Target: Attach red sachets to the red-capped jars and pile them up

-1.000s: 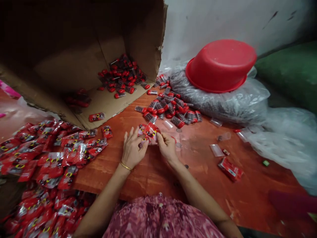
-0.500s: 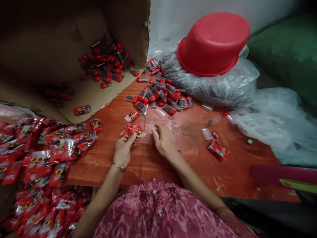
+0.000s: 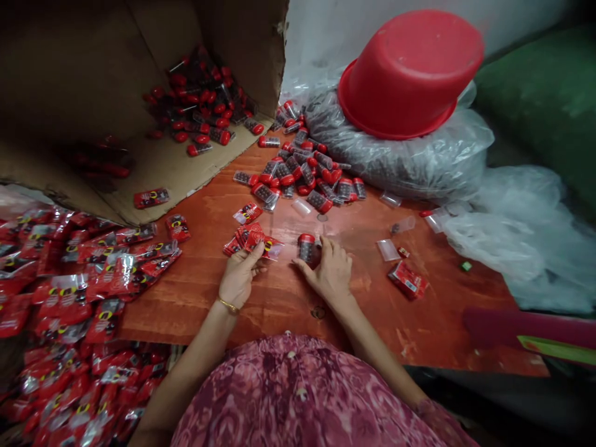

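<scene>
My left hand (image 3: 239, 279) pinches a red printed plastic packet (image 3: 269, 245) with a clear end, thumb on top. Beneath and beside it lie a few more red packets (image 3: 239, 241) on the table, partly covered by my fingers. A small clear bottle (image 3: 306, 248) with a red cap and dark round pieces inside is just right of the packets. My right hand (image 3: 331, 270) is beside this bottle, thumb and fingers apart around its near right side; whether they touch it I cannot tell. Another red packet (image 3: 248, 213) lies beyond the left hand.
Similar bottles are piled at the back (image 3: 302, 171) and in a cardboard box (image 3: 261, 124). Many filled packets (image 3: 107, 267) lie left. A red tub (image 3: 410, 74) rests upside down on a plastic sack (image 3: 395, 164). A red pack (image 3: 408, 279) and clear tubes (image 3: 388, 250) lie right.
My right hand has moved right and its fingers have spread, uncovering the red-capped bottle. My left hand still holds the packet, shifted slightly right.
</scene>
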The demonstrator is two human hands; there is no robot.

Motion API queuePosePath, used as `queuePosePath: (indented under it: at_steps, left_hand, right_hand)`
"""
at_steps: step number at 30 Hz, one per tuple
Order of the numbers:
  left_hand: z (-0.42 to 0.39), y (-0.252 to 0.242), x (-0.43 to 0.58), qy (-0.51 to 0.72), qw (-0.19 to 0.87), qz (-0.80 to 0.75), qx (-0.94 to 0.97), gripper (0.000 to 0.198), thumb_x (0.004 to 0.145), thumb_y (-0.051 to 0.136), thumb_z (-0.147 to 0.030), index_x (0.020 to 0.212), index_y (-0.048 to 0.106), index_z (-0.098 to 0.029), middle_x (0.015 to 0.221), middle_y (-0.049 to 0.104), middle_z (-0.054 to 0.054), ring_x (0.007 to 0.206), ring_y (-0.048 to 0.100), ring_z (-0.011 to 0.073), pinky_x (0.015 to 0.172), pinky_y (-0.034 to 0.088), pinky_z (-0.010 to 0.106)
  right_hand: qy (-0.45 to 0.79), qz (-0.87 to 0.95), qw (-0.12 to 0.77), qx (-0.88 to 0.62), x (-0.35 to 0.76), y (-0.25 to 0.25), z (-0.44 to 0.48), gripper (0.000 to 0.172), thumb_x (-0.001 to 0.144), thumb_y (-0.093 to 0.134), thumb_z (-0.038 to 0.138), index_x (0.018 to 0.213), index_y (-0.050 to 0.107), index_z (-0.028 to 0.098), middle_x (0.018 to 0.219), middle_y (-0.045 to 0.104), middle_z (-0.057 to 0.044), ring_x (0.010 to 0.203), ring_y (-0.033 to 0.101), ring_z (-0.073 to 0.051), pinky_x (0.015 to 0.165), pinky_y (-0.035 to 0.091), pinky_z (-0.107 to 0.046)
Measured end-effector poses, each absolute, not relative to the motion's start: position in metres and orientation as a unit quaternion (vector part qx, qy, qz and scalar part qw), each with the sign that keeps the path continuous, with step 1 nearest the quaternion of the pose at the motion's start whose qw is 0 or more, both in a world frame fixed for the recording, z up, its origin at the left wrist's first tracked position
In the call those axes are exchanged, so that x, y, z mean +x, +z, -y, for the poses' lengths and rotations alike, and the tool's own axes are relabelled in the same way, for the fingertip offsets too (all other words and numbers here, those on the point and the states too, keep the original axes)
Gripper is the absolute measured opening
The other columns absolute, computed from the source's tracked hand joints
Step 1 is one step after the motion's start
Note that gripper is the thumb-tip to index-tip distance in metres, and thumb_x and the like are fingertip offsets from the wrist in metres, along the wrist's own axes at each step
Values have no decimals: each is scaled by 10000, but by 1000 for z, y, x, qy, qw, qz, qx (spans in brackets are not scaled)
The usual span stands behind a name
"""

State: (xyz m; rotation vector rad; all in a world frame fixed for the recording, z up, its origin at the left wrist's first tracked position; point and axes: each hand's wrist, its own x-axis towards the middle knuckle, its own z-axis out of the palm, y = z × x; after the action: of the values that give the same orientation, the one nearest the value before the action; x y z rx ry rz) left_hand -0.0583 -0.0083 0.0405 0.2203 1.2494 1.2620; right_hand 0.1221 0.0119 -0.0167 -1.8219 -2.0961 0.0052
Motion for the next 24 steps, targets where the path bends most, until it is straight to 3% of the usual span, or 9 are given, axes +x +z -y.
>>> queuePosePath:
  at_steps: [9,12,15,20,24]
  left_hand:
    - [6,38,-62,551,637,-532,87,417,399,839,-382,648,613,-137,542,645,-30,466,586,75,438,426,148]
    - [5,36,-62,541,652,-524,79,397,427,834,-374,646,603,-138,539,644,-22,475,590,79,443,426,152]
    - [5,36,-62,538,659,-520,71,424,391,840,-390,639,602,-142,536,648,-16,484,597,85,440,423,150]
    - [6,38,-62,539,648,-532,84,452,352,839,-429,615,614,-138,527,643,-17,466,580,76,445,427,151]
    - [6,40,-58,535,637,-543,114,451,352,829,-457,597,630,-134,498,621,-20,448,556,74,432,400,158]
  right_hand:
    - [-1,729,70,-681,110,0,-12,615,808,435,582,1135,536,71,965,595,-189,862,497,-299,701,324,-366]
    - [19,724,77,-685,111,-2,-18,431,831,454,462,999,580,86,940,590,-184,856,500,-295,687,342,-366]
    - [110,730,164,-654,116,-7,-22,275,823,458,345,917,568,111,845,600,-135,773,515,-243,657,375,-339]
    - [338,692,370,-519,130,5,-12,207,821,487,355,909,550,178,718,580,-10,600,507,-133,565,412,-250]
    - [362,701,397,-468,131,27,4,128,797,542,275,878,588,189,701,595,12,596,521,-108,564,417,-221]
